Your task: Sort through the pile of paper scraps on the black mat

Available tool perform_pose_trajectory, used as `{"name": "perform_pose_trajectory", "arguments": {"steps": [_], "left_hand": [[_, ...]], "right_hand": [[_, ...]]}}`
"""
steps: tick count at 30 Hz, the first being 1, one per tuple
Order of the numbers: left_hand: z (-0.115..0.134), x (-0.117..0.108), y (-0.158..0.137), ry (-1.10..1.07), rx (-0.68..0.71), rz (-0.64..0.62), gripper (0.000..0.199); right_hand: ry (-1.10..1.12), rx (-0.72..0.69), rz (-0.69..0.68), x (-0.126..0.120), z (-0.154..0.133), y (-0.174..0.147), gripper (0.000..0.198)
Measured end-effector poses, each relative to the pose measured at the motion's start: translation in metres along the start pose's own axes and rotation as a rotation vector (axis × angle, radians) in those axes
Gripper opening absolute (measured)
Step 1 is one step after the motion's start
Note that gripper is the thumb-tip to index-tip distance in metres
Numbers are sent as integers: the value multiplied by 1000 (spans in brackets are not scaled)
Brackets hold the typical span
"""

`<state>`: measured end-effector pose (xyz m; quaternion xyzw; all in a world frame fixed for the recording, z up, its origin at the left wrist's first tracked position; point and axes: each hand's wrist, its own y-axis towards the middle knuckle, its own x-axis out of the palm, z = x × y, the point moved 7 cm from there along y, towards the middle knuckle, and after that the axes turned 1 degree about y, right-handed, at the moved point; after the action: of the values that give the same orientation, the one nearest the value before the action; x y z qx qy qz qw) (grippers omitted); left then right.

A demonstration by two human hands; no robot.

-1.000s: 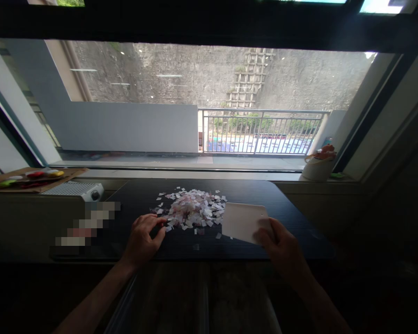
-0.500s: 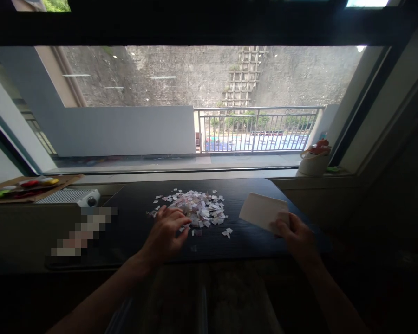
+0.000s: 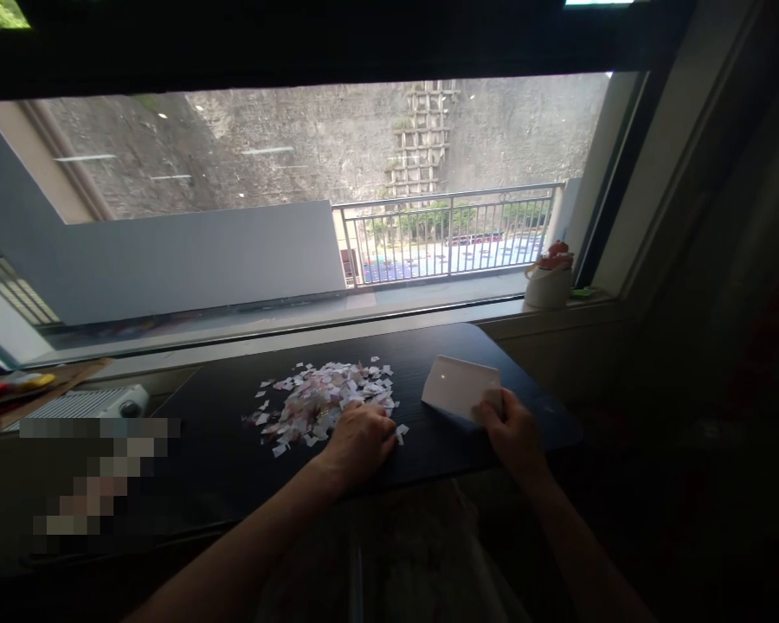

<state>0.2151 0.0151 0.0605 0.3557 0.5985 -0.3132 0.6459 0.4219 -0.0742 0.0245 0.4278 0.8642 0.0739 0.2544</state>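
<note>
A loose heap of small white and pinkish paper scraps [image 3: 318,394] lies on the dark table [image 3: 234,441]. My left hand [image 3: 363,437] rests at the heap's near right edge, its fingers curled down and closed. The fingertips are hidden, so whatever they hold cannot be made out. A few stray scraps [image 3: 401,433] lie just right of it. Off to the right, my right hand [image 3: 510,424] grips a white rectangular lid-like piece [image 3: 458,385] by its right end, tilted above the table.
On the left stand a white ridged appliance [image 3: 84,405] with a dark knob and a brown board [image 3: 71,381] with colourful items. A white pot [image 3: 549,285] sits on the window sill at right. Beyond the window runs a metal railing [image 3: 451,238].
The view has turned and tilted slightly. My left hand has moved right along the near side of the heap, and its spread fingers have curled closed. My right hand still holds the white piece.
</note>
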Motion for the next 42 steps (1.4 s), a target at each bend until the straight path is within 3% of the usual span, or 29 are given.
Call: {"name": "perform_pose_trajectory", "arguments": {"steps": [4, 7, 9, 12, 16, 18, 21, 30, 37, 42], "left_hand": [[8, -1, 1, 86, 41, 8, 26], [2, -1, 2, 3, -18, 59, 22], [-12, -3, 0, -212, -141, 126, 20], [-42, 2, -14, -735, -387, 179, 20], [-57, 18, -40, -1389, -642, 99, 25], [-56, 23, -50, -1578, -701, 65, 30], [-53, 25, -57, -1687, -735, 61, 32], [-53, 29, -50, -1536, -650, 34, 27], [-59, 3, -41, -684, -493, 190, 8], [-58, -7, -43, -456, -443, 214, 12]], "right_hand": [[-29, -2, 5, 0, 0, -1, 34], [-42, -3, 7, -1, -2, -1, 35], [-40, -8, 3, -1, -3, -2, 36], [-33, -15, -5, -1, -3, -3, 37], [-68, 7, 0, -1, 3, -1, 39], [-83, 17, 4, -1, 5, 0, 40], [-87, 23, 0, -1, 6, 1, 42], [-67, 9, 23, -2, 6, 1, 39], [-67, -17, 20, -2, 3, -1, 35], [-47, -26, 32, -3, 1, -2, 36]]}}
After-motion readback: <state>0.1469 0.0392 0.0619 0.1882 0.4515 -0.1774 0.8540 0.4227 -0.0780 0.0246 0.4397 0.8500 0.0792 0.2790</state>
